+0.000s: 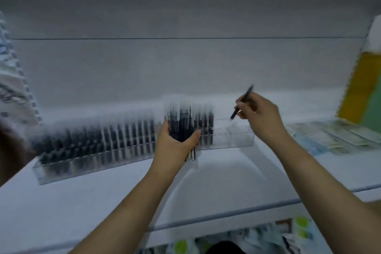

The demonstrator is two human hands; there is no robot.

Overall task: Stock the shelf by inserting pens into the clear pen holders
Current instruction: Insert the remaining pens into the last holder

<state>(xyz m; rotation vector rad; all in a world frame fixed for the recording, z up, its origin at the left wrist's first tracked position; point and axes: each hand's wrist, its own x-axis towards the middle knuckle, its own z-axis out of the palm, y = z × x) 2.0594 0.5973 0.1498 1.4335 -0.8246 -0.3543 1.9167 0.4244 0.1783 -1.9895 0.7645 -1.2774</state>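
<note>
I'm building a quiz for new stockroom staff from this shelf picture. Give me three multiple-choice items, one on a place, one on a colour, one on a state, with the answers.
1. Where is the clear pen holder still unfilled?
A. its left end
B. its right end
C. its middle

2. What colour is the single pen in the right hand?
A. red
B. dark
C. yellow

3. What is the left hand doing?
A. gripping a bundle of pens
B. lying flat on the shelf
C. hanging idle

Answers:
1 B, the compartments at the right end show only clear plastic.
2 B, its barrel looks black against the pale wall.
3 A, fingers and thumb curl round the dark bundle.
</note>
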